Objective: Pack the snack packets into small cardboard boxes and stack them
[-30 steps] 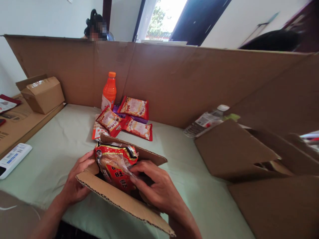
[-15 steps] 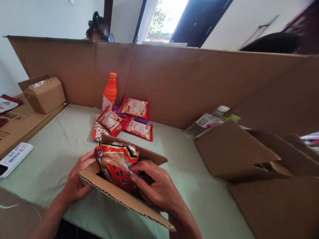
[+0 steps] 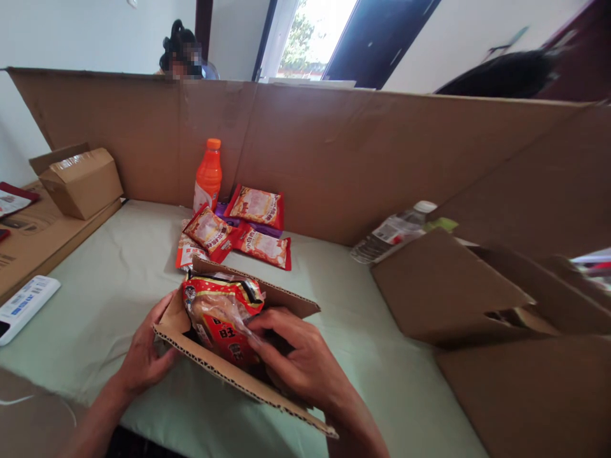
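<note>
A small open cardboard box (image 3: 224, 375) lies tilted on the pale green cloth in front of me. A red and yellow snack bag (image 3: 219, 315) stands upright inside it. My left hand (image 3: 143, 356) grips the box's left wall and near flap from outside. My right hand (image 3: 300, 362) reaches into the box, its fingers curled against the bag's right side. Just behind the box lie several red snack packets (image 3: 255, 226), and an orange drink bottle (image 3: 208, 175) stands beside them.
A tall cardboard screen (image 3: 363, 152) walls off the back and right. Open cardboard boxes (image 3: 453, 292) and a lying clear bottle (image 3: 391, 232) sit at right. At left are a small taped box (image 3: 81, 181) and a white remote (image 3: 23, 305). A person's head (image 3: 184, 54) shows behind the screen.
My left hand has slid lower along the box's left side and the near flap has lifted a little. The bag and my right hand have hardly moved.
</note>
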Demonstrator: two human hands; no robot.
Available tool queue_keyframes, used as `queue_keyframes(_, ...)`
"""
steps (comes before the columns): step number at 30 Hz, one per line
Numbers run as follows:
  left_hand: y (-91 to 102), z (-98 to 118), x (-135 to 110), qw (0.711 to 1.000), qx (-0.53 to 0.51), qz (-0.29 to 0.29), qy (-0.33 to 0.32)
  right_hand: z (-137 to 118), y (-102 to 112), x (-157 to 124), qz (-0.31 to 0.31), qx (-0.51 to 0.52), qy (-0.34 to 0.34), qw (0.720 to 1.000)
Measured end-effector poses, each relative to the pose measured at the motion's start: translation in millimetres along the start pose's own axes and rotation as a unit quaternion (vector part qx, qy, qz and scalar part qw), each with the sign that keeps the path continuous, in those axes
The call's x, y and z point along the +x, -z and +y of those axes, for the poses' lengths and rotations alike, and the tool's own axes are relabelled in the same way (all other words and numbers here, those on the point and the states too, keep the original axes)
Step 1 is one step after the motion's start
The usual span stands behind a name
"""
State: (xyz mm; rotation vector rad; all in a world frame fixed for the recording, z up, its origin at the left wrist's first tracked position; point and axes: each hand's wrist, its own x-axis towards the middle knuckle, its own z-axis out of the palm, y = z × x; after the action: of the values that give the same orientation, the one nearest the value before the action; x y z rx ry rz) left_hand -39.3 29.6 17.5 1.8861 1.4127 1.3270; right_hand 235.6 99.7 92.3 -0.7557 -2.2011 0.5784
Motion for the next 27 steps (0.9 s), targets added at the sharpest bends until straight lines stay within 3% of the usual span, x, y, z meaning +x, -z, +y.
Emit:
queue_keyframes(4,-0.1,-3,-2,0.997,-0.031,-0.025,0.069,1,2,4,-0.045,-0.006,-0.001,0.999)
queue_keyframes(8,1.8,-2,-3,0.994,-0.051,-0.045,0.088,-1,5,5,-0.086,-0.044,-0.017,0.995)
queue_keyframes(13,0.4,-7,-7,0.994,-0.047,-0.065,0.079,-3,3,3,-0.056,-0.144,-0.03,0.987)
queue_keyframes(16,-2.3,-15,-9,0.995,-0.025,-0.054,0.083,-1,1,9,-0.069,-0.171,-0.034,0.982)
queue_keyframes(21,-5.2,-19,-6,0.995,-0.052,-0.054,0.058,-2,4,21,-0.118,-0.147,0.005,0.982)
queue_keyframes(27,-9.3,-14,-4,0.992,-0.072,-0.08,0.066,-11,18,30,-0.084,-0.099,0.086,0.988)
